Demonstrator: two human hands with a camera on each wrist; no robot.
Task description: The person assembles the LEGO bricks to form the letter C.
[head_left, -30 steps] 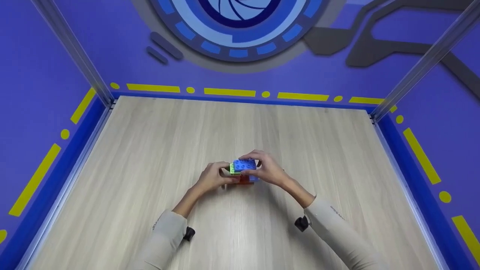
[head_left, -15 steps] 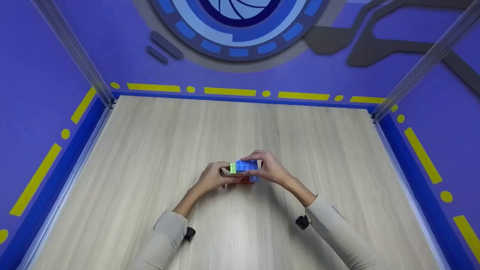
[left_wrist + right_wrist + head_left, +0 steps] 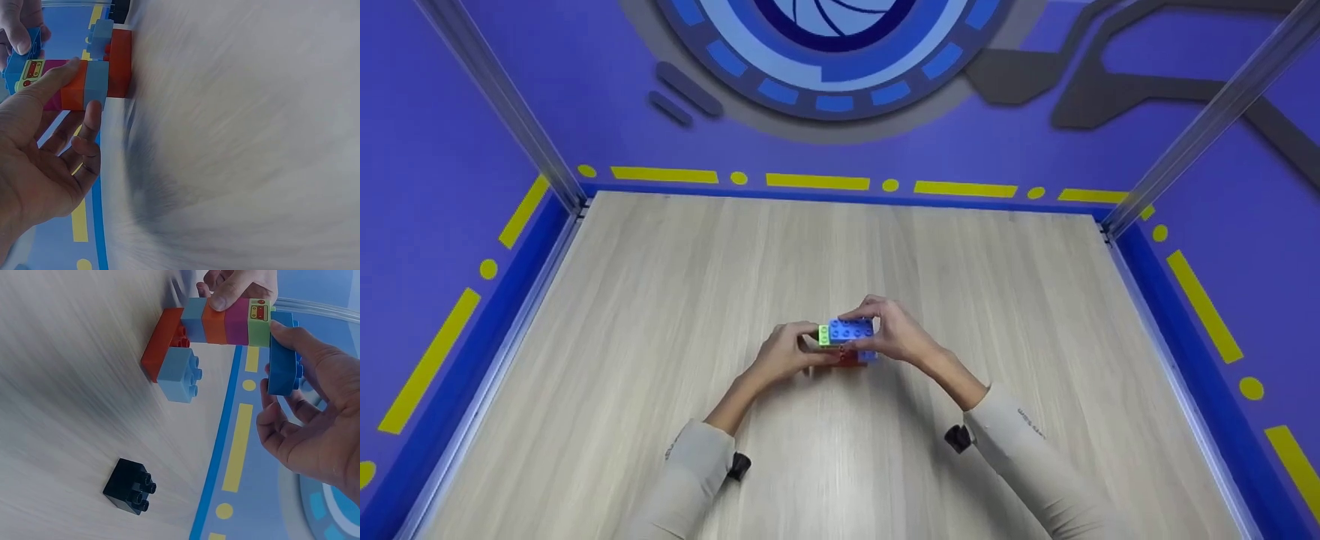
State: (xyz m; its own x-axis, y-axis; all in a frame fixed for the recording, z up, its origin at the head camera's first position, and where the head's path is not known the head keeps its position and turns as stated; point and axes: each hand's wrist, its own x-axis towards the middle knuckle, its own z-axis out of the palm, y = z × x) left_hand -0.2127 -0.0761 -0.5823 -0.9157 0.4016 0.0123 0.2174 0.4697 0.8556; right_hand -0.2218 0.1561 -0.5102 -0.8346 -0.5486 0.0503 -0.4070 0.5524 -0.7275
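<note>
In the head view, my left hand [image 3: 787, 351] and right hand [image 3: 900, 334] meet at a small tower of toy building bricks. My left hand pinches the tower's middle, its thumb on an orange brick [image 3: 215, 329] with fingers behind. My right hand pinches a long blue brick [image 3: 283, 368] at the top, lying across a light green brick [image 3: 259, 323] with a printed picture and overhanging to the right. Below the green are a magenta brick [image 3: 236, 322], the orange one, a light blue brick [image 3: 193, 322] and a red base brick [image 3: 160, 343]. Another light blue brick [image 3: 177, 374] stands on the base.
A black brick [image 3: 126, 486] stands alone on the wooden table [image 3: 840, 450], to the tower's right; my right hand hides it in the head view. Blue panels [image 3: 840, 161] wall the table at the back and sides. Dark wrist cameras [image 3: 958, 439] hang beneath both sleeves.
The blue brick has shifted slightly right over the green brick and sits straighter, showing the green studs at left more clearly. My right hand moved with it; my left hand stays in place.
</note>
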